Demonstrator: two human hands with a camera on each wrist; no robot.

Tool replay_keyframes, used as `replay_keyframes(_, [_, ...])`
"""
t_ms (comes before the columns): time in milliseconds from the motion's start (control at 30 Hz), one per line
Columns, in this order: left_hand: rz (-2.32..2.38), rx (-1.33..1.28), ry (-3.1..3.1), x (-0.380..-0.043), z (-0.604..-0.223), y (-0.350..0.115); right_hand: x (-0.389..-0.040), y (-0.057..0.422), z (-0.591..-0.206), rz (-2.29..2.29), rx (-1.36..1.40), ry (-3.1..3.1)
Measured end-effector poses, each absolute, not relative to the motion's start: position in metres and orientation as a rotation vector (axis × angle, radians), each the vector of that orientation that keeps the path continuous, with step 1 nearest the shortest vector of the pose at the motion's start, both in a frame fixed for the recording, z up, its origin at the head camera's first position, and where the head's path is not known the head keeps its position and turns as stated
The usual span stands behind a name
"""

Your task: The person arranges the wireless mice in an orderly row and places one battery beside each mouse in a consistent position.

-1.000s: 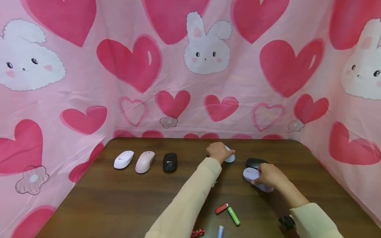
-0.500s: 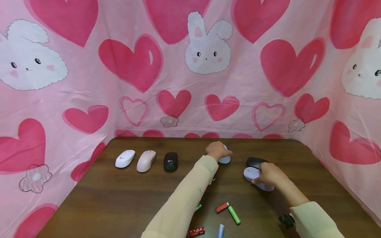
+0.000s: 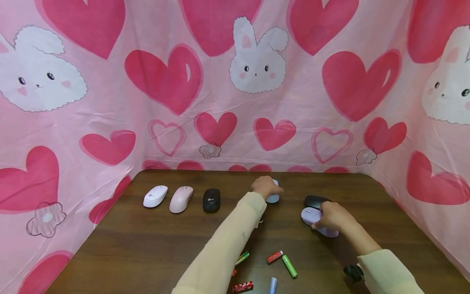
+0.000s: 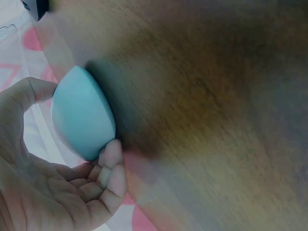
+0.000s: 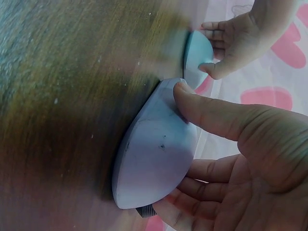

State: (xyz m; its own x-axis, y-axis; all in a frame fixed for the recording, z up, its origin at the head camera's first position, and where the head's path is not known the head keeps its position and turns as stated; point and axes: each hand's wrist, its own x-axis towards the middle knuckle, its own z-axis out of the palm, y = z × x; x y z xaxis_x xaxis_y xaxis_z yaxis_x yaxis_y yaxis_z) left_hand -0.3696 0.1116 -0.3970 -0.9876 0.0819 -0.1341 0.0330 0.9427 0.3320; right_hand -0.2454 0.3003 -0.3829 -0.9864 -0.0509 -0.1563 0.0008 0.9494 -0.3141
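Note:
In the head view my left hand (image 3: pixel 265 187) grips a light blue computer mouse (image 3: pixel 273 198) near the table's back edge. The left wrist view has the thumb on one side of that mouse (image 4: pixel 83 115) and curled fingers on the other. Farther right, my right hand (image 3: pixel 335 216) holds a lilac computer mouse (image 3: pixel 310 215) by its sides, low over the wood. A dark mouse (image 3: pixel 314 201) lies right behind the lilac one and is partly covered by it and the hand. The right wrist view shows both the lilac mouse (image 5: pixel 154 149) and the light blue mouse (image 5: pixel 198 55).
On the left a white mouse (image 3: pixel 155 196), a pink mouse (image 3: pixel 181 199) and a black mouse (image 3: pixel 211 200) stand in a row. Several batteries lie in front, among them a red battery (image 3: pixel 274 257) and a green battery (image 3: pixel 290 266). A pink heart-print cloth (image 3: pixel 235 102) hangs behind the table.
My left hand has slid the light blue mouse leftward along the back of the table. The right hand and the lilac mouse have stayed in place.

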Motion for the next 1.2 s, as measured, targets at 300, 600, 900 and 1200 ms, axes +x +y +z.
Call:
replay_keyframes(300, [0.454,0.066,2.94,-0.368,-0.395,0.11,-0.242,0.3,-0.383,-0.492,-0.034,2.962])
replay_keyframes(600, [0.414,0.05,2.94,-0.366,-0.397,0.111,-0.238,0.299,-0.385,-0.491,-0.031,2.962])
replay_keyframes(900, [0.403,0.082,2.945,-0.365,-0.398,0.107,-0.24,0.295,-0.382,-0.507,-0.032,2.989])
replay_keyframes(1200, [0.41,0.091,2.921,-0.363,-0.396,0.102,-0.245,0.29,-0.376,-0.518,-0.025,3.003])
